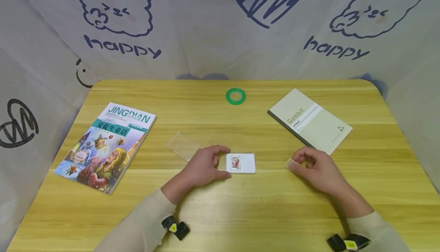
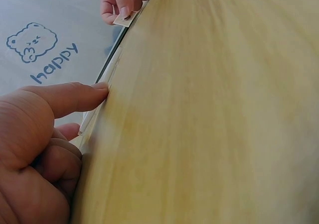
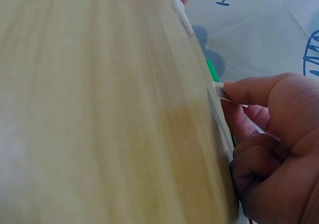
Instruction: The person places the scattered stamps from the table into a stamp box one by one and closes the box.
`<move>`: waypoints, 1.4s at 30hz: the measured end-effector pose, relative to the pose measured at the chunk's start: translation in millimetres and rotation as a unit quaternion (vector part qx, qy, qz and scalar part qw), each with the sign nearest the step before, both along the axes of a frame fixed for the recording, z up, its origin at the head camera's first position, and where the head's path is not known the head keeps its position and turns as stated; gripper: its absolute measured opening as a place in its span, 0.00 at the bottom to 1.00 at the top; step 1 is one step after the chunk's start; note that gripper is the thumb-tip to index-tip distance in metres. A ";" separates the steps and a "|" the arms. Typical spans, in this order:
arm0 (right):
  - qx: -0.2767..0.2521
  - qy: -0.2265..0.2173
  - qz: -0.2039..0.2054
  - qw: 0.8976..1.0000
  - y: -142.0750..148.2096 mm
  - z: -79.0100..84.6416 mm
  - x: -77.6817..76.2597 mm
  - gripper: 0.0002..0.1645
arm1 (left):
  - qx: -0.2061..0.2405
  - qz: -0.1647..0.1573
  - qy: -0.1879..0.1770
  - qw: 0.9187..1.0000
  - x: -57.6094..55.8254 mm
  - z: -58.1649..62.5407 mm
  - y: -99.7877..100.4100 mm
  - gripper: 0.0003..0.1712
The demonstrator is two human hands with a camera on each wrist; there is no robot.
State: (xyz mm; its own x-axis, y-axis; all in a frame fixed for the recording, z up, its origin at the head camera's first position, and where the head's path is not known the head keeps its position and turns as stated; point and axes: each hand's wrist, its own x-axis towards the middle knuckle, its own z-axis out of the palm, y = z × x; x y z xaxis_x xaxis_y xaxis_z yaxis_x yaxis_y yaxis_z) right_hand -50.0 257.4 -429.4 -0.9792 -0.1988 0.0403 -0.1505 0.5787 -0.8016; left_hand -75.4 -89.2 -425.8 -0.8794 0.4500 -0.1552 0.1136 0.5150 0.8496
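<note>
A white rectangular card lies on the table near the middle, with a small stamp-like picture in red and other colours on its left half. My left hand holds the card's left end, thumb at the near edge and index finger at the far edge. To the right, my right hand pinches a small pale square piece between thumb and fingers, above the table. The right wrist view shows that thin piece edge-on at the fingertips; its face cannot be made out there.
Behind my left hand lies a clear plastic sheet or sleeve. A green tape roll sits toward the back. An illustrated book is at the left, and a beige notebook lies just beyond my right hand.
</note>
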 end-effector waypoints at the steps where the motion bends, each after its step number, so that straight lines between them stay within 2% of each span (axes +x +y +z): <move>1: -0.003 -0.001 0.000 1.000 -0.9 0.3 -0.8 0.09 | 0.000 0.000 0.000 1.000 0.1 0.2 0.0 0.37; 11: -0.040 -0.013 0.020 0.999 -18.3 3.5 -9.2 0.07 | 0.008 0.004 -0.006 1.000 1.7 -1.1 -0.9 0.37; 13: -0.043 -0.018 0.025 0.999 -27.7 13.4 -8.5 0.07 | 0.009 0.004 -0.005 1.000 1.7 -1.6 -1.2 0.37; 15: -0.043 -0.026 0.030 0.998 -34.0 14.9 -10.3 0.06 | 0.009 0.005 -0.005 1.000 1.6 -1.9 -1.4 0.37; 18: -0.047 -0.040 0.033 0.998 -42.6 13.8 -14.0 0.07 | 0.007 0.003 -0.002 1.000 1.1 -2.4 -1.8 0.37; 20: -0.053 -0.047 0.036 0.997 -44.4 4.3 -18.4 0.08 | 0.005 0.002 -0.001 1.000 1.1 -2.4 -1.9 0.37; 22: -0.061 -0.051 0.041 0.996 -49.3 2.8 -20.1 0.08 | 0.005 0.000 0.001 1.000 0.8 -2.4 -1.9 0.37; 36: -0.081 -0.069 0.075 0.991 -82.7 4.6 -25.6 0.08 | 0.002 -0.006 0.010 1.000 -0.8 -1.0 -1.8 0.36; 42: -0.057 -0.054 0.074 0.994 -89.8 3.7 -26.0 0.08 | 0.001 -0.007 0.010 1.000 -1.2 -1.0 -1.7 0.36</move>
State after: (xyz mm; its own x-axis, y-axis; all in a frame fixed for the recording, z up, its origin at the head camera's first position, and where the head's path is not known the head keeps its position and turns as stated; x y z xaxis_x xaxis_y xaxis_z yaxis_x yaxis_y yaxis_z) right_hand -76.0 167.7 -425.8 -0.9392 -0.3416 -0.0336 -0.1363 0.4612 -0.8768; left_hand -76.6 -90.9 -426.8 -0.8762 0.4620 -0.1369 0.1372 0.5114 0.8483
